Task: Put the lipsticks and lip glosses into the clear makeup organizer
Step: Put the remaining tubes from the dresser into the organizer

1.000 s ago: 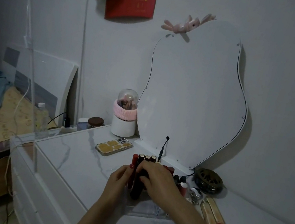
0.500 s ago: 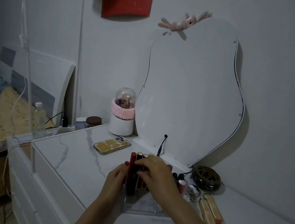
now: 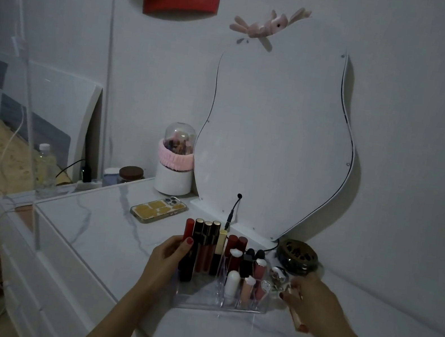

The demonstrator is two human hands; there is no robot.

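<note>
Dim room, white wall; white marble-pattern dresser top with a wavy-edged mirror leaning against the wall behind it. Clear makeup organizer sits on the dresser between the two hands. Left hand holds the organizer's left side, fingers curled around the wall, thumb pressed against the tall tubes there. Just right of the left thumb: a row of tall lip glosses standing upright in the rear-left compartment. Further right, toward the right hand: shorter lipsticks upright in small cells, some with white or black caps. Right hand rests on the dresser just beside the organizer's right wall, fingers curled down over a gold-and-pink lipstick tube lying flat; whether the grip is closed on it, cannot tell. Beyond the right hand: a round dark ornate container. Beyond the left hand: a phone lying face down, and a white pot with a pink band.
</note>
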